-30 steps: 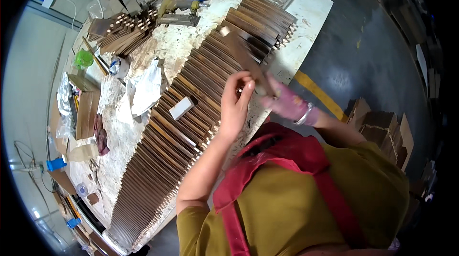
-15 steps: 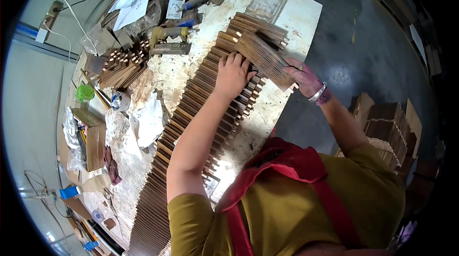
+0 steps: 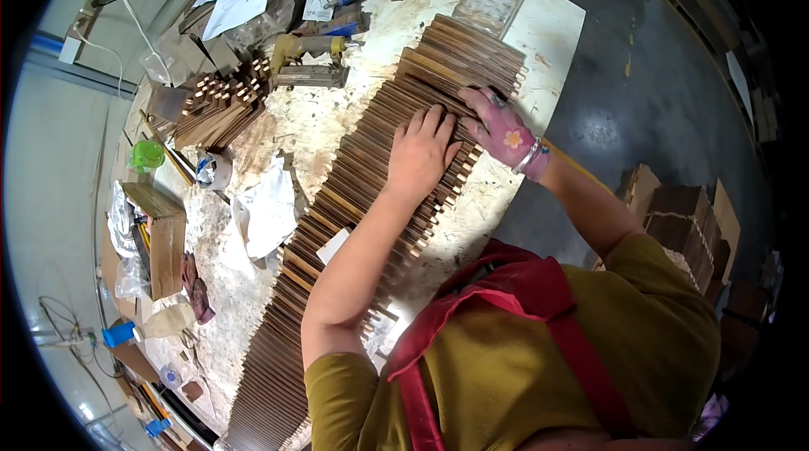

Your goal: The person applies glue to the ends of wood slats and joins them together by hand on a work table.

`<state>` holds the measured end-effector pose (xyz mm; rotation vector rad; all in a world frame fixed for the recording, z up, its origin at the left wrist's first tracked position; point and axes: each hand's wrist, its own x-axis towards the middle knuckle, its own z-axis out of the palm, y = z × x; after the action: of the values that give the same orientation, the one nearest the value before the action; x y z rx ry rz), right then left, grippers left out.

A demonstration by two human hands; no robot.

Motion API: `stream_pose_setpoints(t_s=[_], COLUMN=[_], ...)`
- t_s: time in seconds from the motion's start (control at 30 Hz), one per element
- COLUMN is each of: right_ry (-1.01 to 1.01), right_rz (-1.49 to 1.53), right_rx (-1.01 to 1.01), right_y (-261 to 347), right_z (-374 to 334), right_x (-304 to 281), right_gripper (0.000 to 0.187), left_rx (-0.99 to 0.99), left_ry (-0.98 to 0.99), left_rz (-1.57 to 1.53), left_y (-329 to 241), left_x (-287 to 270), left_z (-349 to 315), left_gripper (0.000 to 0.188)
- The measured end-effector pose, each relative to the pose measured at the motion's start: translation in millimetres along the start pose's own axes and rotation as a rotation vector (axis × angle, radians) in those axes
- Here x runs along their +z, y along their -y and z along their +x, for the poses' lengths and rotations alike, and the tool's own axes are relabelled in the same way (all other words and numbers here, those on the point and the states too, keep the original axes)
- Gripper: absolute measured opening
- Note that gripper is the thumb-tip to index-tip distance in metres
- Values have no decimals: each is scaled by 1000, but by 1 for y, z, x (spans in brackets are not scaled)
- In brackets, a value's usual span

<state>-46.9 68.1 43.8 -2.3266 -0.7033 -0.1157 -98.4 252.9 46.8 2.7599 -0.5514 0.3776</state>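
A long row of dark brown wooden slats [image 3: 358,147], standing on edge with pale tenon-like ends, runs diagonally across the white worktable [image 3: 552,38]. My bare left hand [image 3: 421,152] lies on top of the row, fingers spread and nothing gripped. Just to its right, my right hand [image 3: 506,132] wears a pinkish-purple glove with a flower on its back and a bracelet at the wrist. Its fingers stretch over the slats near the row's right edge, touching them. A small white piece [image 3: 334,246] shows on the row beside my left forearm.
A flat whitish block [image 3: 491,2] lies past the row's far end. To the left are a yellow power tool [image 3: 305,48], a pile of loose slats [image 3: 221,105], white crumpled paper [image 3: 265,206] and a wooden box [image 3: 167,257]. Bundled boards [image 3: 683,219] stand at right.
The separate slat in my right hand is no longer held apart; the slats at the far end now stand closely together. My right hand has moved left and up onto the row.
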Motion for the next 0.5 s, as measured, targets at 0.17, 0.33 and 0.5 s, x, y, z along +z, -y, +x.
stream_pose_setpoints(t_s=[0.17,0.33,0.5], right_ry=[86,68,76], right_rz=[-195,-454,-258], right_rx=[16,-6,46], right_y=[4,16,17], right_z=[-21,-25,-41], right_x=[-4,-13,-33], right_gripper=[47,49,50], left_rx=[-2,-18,-289], left_ry=[-36,-45,-256], left_rz=[-2,5,-96], left_y=[-3,-3,29], left_x=[7,13,-72], left_z=[0,6,-36], left_gripper=[46,46,40])
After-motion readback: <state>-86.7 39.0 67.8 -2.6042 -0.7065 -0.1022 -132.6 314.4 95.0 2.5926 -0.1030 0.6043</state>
